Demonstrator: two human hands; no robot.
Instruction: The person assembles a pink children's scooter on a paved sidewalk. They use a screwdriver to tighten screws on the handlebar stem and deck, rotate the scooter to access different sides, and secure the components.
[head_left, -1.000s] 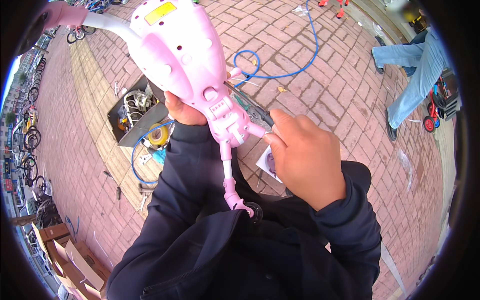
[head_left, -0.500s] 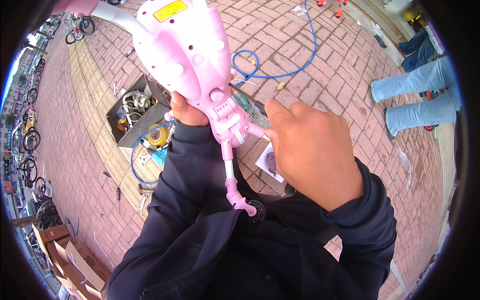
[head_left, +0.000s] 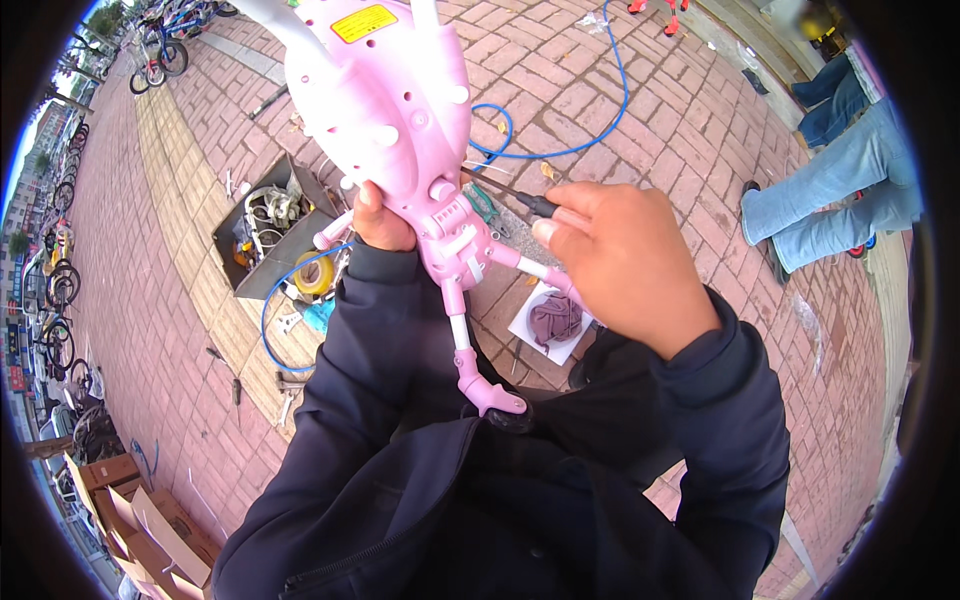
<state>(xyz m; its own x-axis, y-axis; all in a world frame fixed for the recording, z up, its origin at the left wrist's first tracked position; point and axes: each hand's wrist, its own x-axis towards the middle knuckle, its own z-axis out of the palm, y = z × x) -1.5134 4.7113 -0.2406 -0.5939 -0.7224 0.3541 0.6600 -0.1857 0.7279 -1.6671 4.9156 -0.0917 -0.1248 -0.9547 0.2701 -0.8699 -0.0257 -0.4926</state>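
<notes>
A pink and white plastic ride-on toy [head_left: 385, 110], held tilted in front of me, has a yellow label and thin legs. One leg [head_left: 462, 335] runs down to a black wheel [head_left: 512, 415] near my lap. My left hand [head_left: 385, 222] is closed round the toy's narrow part, thumb showing and the other fingers hidden behind it. To the right of the toy, my right hand [head_left: 635, 265] pinches the dark handle of a screwdriver [head_left: 538, 205]. The screwdriver's thin shaft points at the toy's side; whether its tip touches cannot be seen.
An open tool box [head_left: 265, 225] with parts stands left on the brick paving, beside yellow tape [head_left: 315, 272]. A blue hose [head_left: 560, 153] curls beyond. A white box [head_left: 550, 325] with purplish cloth lies below my right hand. A person's jeans [head_left: 840, 200] show right, cardboard boxes [head_left: 150, 520] lower left.
My right hand has drawn back from the toy's right leg, and the screwdriver now shows in it. The toy has shifted slightly right, and its lower wheel has turned.
</notes>
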